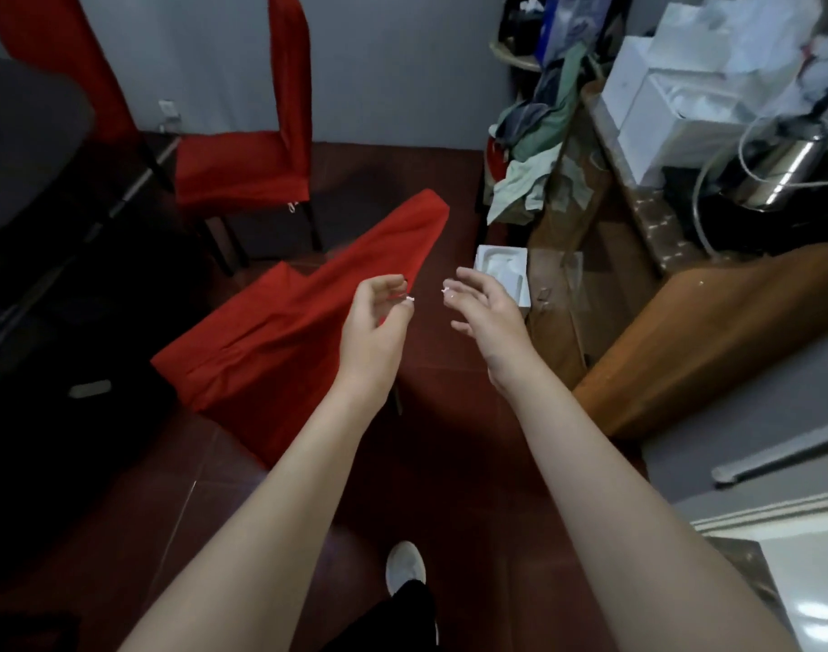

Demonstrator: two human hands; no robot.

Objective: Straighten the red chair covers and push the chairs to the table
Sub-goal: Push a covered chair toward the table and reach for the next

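Bottom centre: white shoe (404, 568) on dark red tile floor (449, 463). Both forearms reach up the frame from the bottom edge.

Mid-frame: left hand (373, 320) has fingers curled, thumb + forefinger pinching a thin red cord w/ white tip (409, 299). Right hand (486, 307) is just beside it, apart from it, fingers loosely spread. A 2nd white bit (446, 290) sits at its fingertips; can't tell if it's pinched or only touching.

Behind the left hand, centre-left: near red cover (280, 336) on a chair that looks tilted, back running diagonally up-right. It stands off the table (31, 148), which is dark, at left edge.

Centre-right, on the floor past the right hand: white moulded tray (496, 263), against a wooden cabinet (675, 341).

Upper left: far red cover (242, 169) on a chair upright, seat close to the table corner. A 3rd red chair back (49, 49) is at top left.

Upper right: clothes pile (536, 143), white boxes (670, 110), metal kettle (778, 167) on the cabinet top.
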